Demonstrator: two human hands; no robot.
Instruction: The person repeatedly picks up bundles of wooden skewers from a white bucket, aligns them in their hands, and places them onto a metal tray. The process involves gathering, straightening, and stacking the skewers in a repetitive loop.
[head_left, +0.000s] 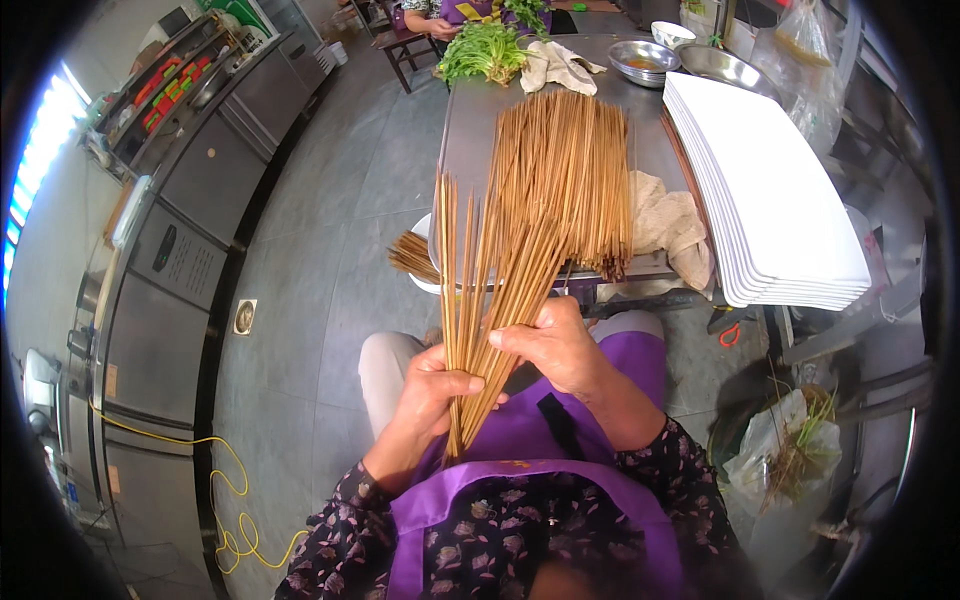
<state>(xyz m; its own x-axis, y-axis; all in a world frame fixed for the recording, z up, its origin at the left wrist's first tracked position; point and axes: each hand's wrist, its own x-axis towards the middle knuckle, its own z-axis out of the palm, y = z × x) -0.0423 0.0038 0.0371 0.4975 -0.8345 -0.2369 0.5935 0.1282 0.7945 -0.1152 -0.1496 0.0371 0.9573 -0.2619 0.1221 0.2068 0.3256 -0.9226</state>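
Observation:
My left hand (431, 394) is closed around the lower part of a fanned bundle of thin wooden skewers (469, 315), its thumb lying across them. Higher up on the bundle's right side, my right hand (551, 341) grips some of the same sticks between thumb and fingers. The bundle stands tilted over my lap, its upper ends spread apart. Just beyond it, a large pile of wooden skewers (562, 172) lies lengthwise on the metal table (469, 120). More skewers (412, 255) rest in a white container (424, 283) by the table's left edge.
Stacked white trays (765, 187) overhang the table's right side, near a beige cloth (671, 225). Farther back are leafy greens (487, 52), another cloth (559, 67) and metal bowls (643, 60). A person (442, 26) sits at the far end. A yellow cord (244, 525) lies on the floor at left.

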